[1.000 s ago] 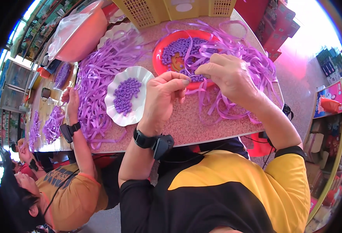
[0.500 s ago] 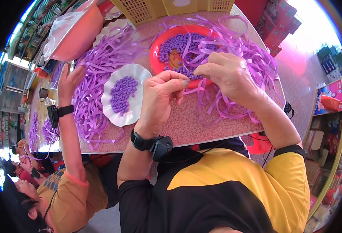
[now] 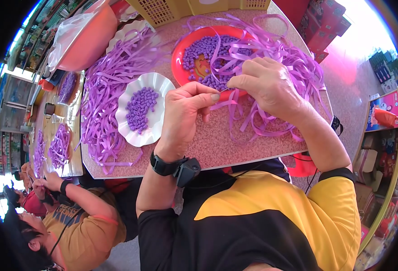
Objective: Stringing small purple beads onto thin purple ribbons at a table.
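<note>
My left hand (image 3: pixel 183 110) is closed in a pinch, thumb against forefinger, at the near rim of a red plate (image 3: pixel 177 63). Facing it, my right hand (image 3: pixel 269 86) also pinches, its fingertips almost meeting the left thumb. A purple ribbon (image 3: pixel 229 102) runs between the two hands; the tiny piece right at the fingertips is too small to make out. Purple beads (image 3: pixel 206 47) lie in the red plate, with ribbon strands across them. Left of my left hand, a white scalloped plate (image 3: pixel 158 86) holds more purple beads (image 3: pixel 140 106).
Heaps of purple ribbons lie at left (image 3: pixel 102 104) and right (image 3: pixel 305 67). A yellow basket (image 3: pixel 176 11) and a pink basin (image 3: pixel 90 40) stand behind. At left, a co-worker (image 3: pixel 86 221) sits by another table (image 3: pixel 74 153) with ribbon bundles. A shelf (image 3: pixel 379 167) stands at right.
The co-worker's raised arm has drawn back from beside the ribbon heap to the other table. My hands keep nearly the same pinch, the right one slightly shifted.
</note>
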Tool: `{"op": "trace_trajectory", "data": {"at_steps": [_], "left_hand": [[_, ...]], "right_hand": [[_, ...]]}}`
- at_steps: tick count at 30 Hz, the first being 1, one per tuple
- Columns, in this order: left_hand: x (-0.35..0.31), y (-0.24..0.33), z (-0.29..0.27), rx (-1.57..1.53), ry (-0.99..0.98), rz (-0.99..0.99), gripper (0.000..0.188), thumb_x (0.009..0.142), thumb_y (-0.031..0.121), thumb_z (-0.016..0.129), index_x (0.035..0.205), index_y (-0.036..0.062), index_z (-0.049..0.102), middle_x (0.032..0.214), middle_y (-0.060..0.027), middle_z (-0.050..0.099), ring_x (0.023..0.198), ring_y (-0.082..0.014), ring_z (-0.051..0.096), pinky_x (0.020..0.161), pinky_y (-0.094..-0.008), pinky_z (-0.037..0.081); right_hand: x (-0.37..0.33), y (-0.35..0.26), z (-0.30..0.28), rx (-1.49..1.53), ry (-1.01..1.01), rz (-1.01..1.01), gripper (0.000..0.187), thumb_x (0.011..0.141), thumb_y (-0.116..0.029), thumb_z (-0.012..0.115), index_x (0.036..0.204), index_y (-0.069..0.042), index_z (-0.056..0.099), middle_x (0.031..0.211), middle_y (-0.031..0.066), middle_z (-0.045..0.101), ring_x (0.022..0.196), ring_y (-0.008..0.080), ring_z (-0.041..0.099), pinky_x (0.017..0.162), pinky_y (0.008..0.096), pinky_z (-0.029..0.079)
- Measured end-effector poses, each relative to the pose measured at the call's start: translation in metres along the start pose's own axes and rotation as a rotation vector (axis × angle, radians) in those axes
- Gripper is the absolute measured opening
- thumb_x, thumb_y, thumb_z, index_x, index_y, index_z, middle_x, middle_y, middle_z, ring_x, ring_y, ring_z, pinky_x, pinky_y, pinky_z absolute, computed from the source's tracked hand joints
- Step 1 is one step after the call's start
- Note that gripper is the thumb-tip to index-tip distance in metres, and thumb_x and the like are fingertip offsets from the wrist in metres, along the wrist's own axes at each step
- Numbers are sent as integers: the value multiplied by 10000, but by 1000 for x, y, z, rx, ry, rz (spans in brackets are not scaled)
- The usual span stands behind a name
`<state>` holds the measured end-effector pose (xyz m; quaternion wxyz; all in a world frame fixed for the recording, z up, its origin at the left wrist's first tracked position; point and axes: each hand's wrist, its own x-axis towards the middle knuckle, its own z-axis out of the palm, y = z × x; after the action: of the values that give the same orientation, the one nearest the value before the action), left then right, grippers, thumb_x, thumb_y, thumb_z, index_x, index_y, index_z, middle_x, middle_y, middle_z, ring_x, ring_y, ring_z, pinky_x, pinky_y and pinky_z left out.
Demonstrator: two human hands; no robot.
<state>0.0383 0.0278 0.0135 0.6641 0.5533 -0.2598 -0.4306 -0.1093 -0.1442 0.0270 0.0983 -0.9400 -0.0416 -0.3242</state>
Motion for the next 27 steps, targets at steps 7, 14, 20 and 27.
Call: {"op": "trace_trajectory", "data": {"at_steps": [7, 14, 20, 27], "left_hand": [[0, 0, 5, 89, 82, 49, 76, 848, 21, 687, 885, -44, 701, 670, -19, 606, 516, -67, 511, 462, -213, 402], [-3, 3, 4, 55, 138, 49, 66, 830, 21, 685, 852, -39, 701, 652, -18, 586, 513, -62, 492, 452, -210, 382], [-2, 2, 2, 13, 169, 47, 63, 831, 21, 678, 843, -38, 695, 650, -21, 583, 512, -67, 490, 454, -214, 378], [-1, 0, 2, 19, 125, 29, 51, 829, 21, 679, 832, -29, 692, 664, -20, 593, 512, -64, 491, 450, -212, 374]], "right_hand": [[2, -2, -2, -28, 19, 47, 216, 751, -58, 672, 963, -99, 684, 828, 68, 594, 804, 292, 600, 706, 405, 474], [-1, 5, -11, -169, -139, 133, 190, 806, -95, 686, 992, -63, 665, 946, 80, 627, 943, 289, 598, 841, 403, 451], [-5, 9, -12, -47, -117, 178, 192, 801, -103, 688, 988, -64, 668, 935, 80, 622, 980, 291, 589, 879, 419, 430], [2, 1, -11, -94, -211, 79, 150, 793, -90, 665, 940, -61, 654, 932, 77, 627, 958, 291, 592, 867, 413, 429]]}}
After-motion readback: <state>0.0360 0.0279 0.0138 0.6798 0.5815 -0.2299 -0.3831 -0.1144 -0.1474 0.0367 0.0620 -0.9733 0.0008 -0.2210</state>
